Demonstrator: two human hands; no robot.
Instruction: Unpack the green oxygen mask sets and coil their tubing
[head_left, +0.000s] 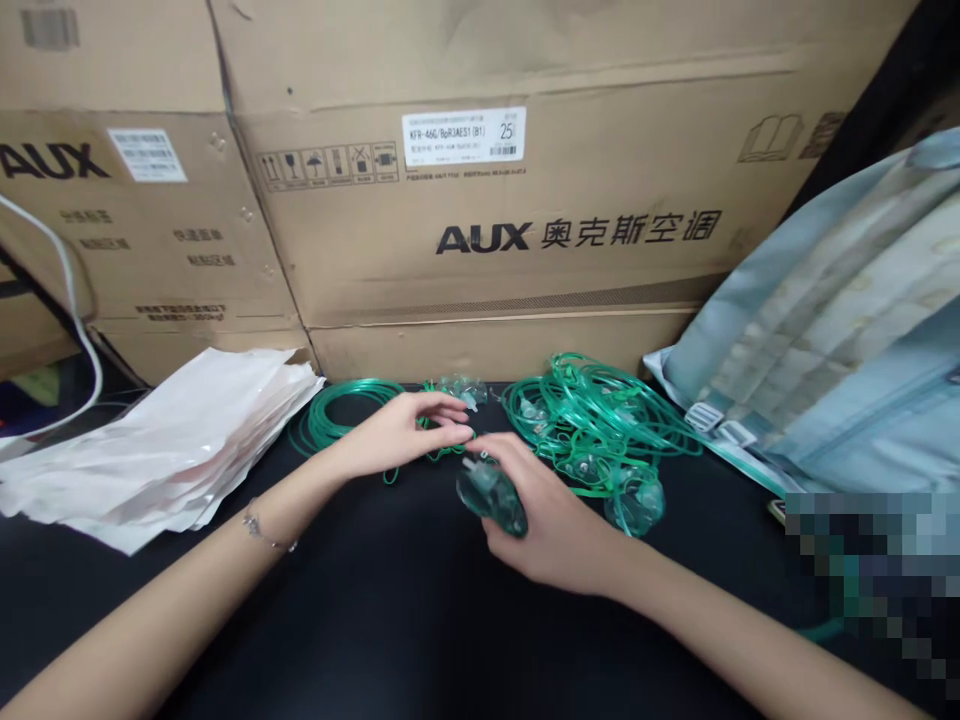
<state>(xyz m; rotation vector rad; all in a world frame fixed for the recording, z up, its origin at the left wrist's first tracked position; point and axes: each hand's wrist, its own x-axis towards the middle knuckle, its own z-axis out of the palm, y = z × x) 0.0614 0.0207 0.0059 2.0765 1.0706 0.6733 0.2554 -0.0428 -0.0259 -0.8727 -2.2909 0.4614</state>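
A translucent green oxygen mask (489, 495) is in my right hand (551, 515), with the thumb below it and the fingers over the top. My left hand (409, 432) reaches in from the other side, thumb and bent fingers slightly apart, its thumb tip close to my right index finger. Behind my left hand lie green elastic straps and another clear mask (463, 390). A coil of green tubing (345, 408) rests just left of them. To the right sits a tangled pile of green tubing (600, 405), with a further mask (636, 498) at its front edge.
White plastic bags (157, 450) are stacked on the left of the black table surface (360, 620). Large cardboard boxes (480, 290) stand along the back. A light blue backpack (840, 330) leans at the right. A white cable (75, 300) hangs at far left.
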